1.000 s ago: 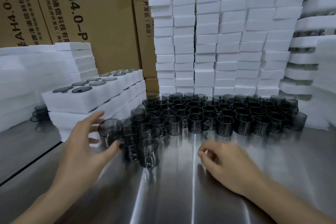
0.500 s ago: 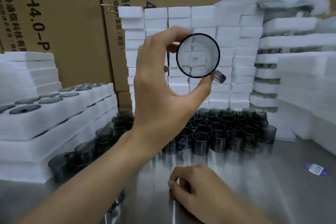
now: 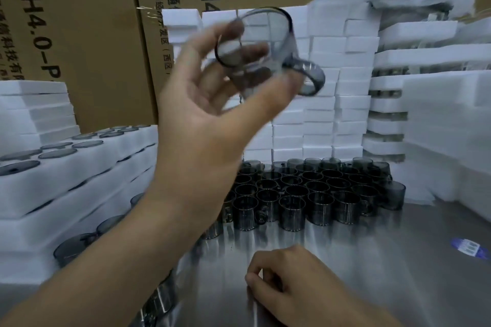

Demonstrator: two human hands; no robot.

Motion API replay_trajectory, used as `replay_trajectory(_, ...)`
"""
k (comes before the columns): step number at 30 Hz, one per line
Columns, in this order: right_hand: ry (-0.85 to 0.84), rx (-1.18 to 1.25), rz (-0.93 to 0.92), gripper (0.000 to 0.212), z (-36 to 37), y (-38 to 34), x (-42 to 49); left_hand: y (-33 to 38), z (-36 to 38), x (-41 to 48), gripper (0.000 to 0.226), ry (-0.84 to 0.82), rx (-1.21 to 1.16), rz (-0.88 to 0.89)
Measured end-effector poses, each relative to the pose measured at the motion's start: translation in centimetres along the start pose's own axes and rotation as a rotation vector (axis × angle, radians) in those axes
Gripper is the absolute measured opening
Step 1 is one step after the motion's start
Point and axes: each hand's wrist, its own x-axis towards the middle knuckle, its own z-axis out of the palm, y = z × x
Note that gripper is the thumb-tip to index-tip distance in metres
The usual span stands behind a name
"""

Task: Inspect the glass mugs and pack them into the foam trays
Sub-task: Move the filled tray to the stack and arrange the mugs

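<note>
while the left hand (image 3: 207, 114) is up in the middle of the frame, i see it gripping a glass mug (image 3: 265, 42), thumb underneath and fingers curled round the far side, showing through the glass. the mug is in the air in the upper centre, tilted, with its handle sticking out to the lower right; motion blur hides the finer detail. the right hand (image 3: 292, 281) rests on the metal table (image 3: 398, 260) at the bottom centre, knuckles up, fingers loosely curled under, with nothing in them that i can make out.

behind the raised wrist, in the centre right of the frame, a tight cluster of dark mugs (image 3: 313, 194) stands upright on the table. on the left, stacked foam trays (image 3: 66, 180) hold mugs sunk into their round pockets, and a few more mugs stand at the foot of that stack. a wall of white foam blocks (image 3: 332, 114) rises behind the cluster, with more foam trays (image 3: 425, 56) piled at the right edge. brown cardboard boxes (image 3: 79, 34) fill the upper left. a small blue and white sticker (image 3: 469, 247) lies on the table at the right.
</note>
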Motion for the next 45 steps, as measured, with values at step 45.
replay_trajectory(45, 1.038, -0.171, -0.364, 0.048, -9.0, -2.7, -1.4, -5.1, 3.6, -5.6, 0.05, 0.125, -0.108, -0.154)
